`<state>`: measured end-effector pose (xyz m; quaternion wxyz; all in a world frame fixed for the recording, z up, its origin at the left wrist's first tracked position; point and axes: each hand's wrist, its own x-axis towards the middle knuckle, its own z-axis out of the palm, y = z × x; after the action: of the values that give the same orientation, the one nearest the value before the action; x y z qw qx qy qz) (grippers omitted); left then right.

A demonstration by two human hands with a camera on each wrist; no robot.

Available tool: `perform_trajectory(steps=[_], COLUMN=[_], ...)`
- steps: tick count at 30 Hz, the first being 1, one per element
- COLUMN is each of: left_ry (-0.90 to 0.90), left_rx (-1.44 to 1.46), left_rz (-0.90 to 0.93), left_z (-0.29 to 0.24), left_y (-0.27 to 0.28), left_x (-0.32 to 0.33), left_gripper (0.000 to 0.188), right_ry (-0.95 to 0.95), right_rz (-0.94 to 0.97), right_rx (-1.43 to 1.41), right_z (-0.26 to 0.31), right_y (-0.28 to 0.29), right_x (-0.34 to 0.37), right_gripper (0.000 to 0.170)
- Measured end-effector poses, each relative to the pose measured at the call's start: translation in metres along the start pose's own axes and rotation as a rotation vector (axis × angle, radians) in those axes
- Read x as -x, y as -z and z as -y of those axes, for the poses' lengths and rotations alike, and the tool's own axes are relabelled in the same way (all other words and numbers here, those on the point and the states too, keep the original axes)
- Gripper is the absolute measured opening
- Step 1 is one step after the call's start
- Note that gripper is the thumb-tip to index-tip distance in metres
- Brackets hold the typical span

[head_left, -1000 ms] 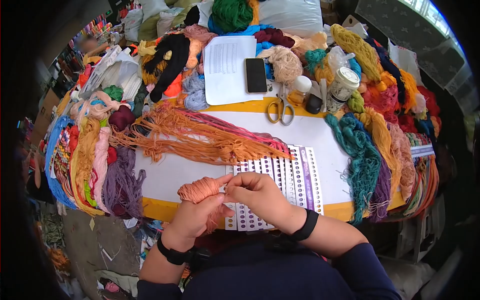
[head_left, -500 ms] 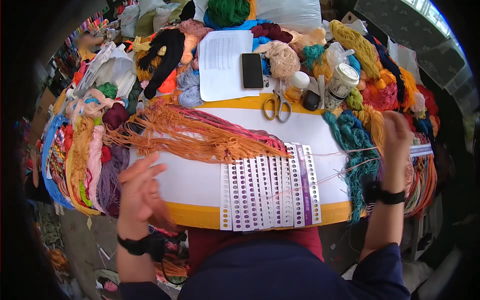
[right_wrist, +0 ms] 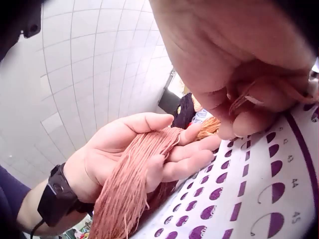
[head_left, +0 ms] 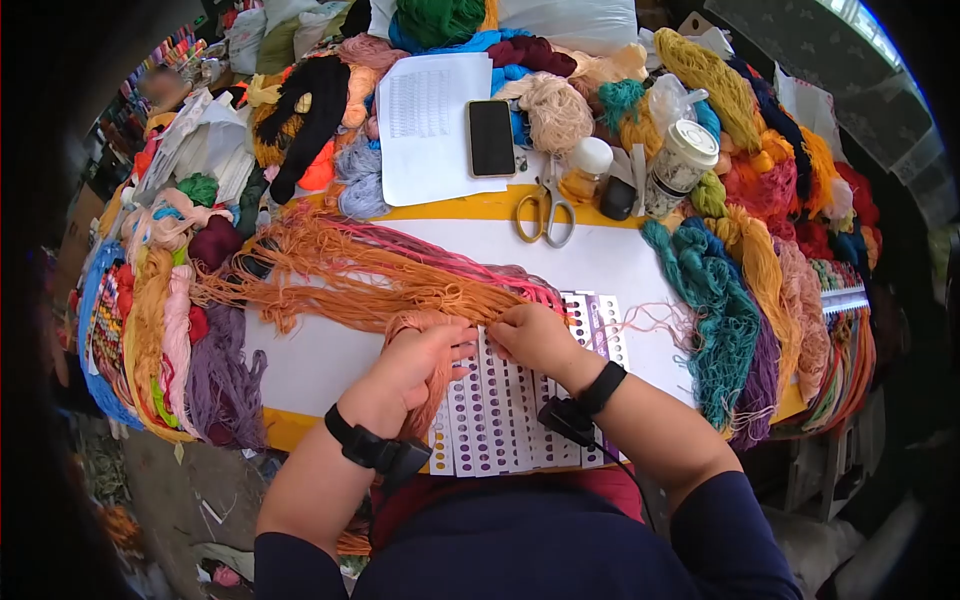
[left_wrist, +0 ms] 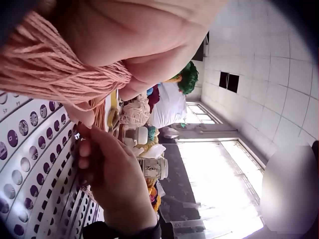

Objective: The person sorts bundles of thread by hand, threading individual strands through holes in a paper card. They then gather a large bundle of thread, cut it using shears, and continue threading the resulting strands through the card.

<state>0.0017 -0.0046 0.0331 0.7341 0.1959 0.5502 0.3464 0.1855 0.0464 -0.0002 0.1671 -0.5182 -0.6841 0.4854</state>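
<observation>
A salmon yarn skein [head_left: 433, 388] [left_wrist: 50, 64] [right_wrist: 132, 184] lies across the palm of my left hand [head_left: 412, 358] [right_wrist: 144, 149], with a finger curled over the strands. Beside it, my right hand [head_left: 540, 343] [left_wrist: 117, 179] [right_wrist: 244, 64] pinches thin strands of the same colour at the perforated cards [head_left: 500, 420] [left_wrist: 30, 164] [right_wrist: 204, 209]. These white cards carry rows of holes and purple marks, some with numbers. Above both hands spreads a loose bundle of orange threads [head_left: 350, 275], partly over the cards' upper ends. The strands' very ends are hidden by the right fingers.
Scissors [head_left: 545, 215], a phone [head_left: 491, 138], printed paper [head_left: 430, 130], a small bottle [head_left: 588, 165] and a lidded cup [head_left: 683, 160] stand or lie behind. Yarn heaps flank the white tabletop [head_left: 600, 250], including teal yarn [head_left: 705, 310] at right and purple yarn [head_left: 225, 375] at left.
My hands first spread wide apart, strands stretching to the right, then came together over the cards. The salmon yarn, bunched round the left fingers earlier, now hangs long across the palm.
</observation>
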Motion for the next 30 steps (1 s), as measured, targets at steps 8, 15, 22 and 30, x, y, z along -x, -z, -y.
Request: perform_trajectory(steps=[8, 15, 22, 30], left_ry=[-0.356, -0.322, -0.403, -0.406], left_rx=[-0.325, -0.463, -0.212, -0.296], left_rz=[-0.009, -0.162, -0.019, 0.153], left_z=[0.017, 0.014, 0.002, 0.017], left_y=[-0.005, -0.014, -0.008, -0.017], left_x=[-0.030, -0.025, -0.011, -0.024], left_gripper=[0.018, 0.020, 0.025, 0.044], right_ry=[-0.114, 0.122, 0.018, -0.155], right_rz=[0.103, 0.006, 0.007, 0.144], right_rx=[-0.285, -0.024, -0.369, -0.877], right_z=[0.005, 0.006, -0.009, -0.008], right_y=[0.007, 0.000, -0.001, 0.008], right_x=[0.003, 0.008, 0.013, 0.012], right_gripper=[0.025, 0.021, 0.012, 0.010])
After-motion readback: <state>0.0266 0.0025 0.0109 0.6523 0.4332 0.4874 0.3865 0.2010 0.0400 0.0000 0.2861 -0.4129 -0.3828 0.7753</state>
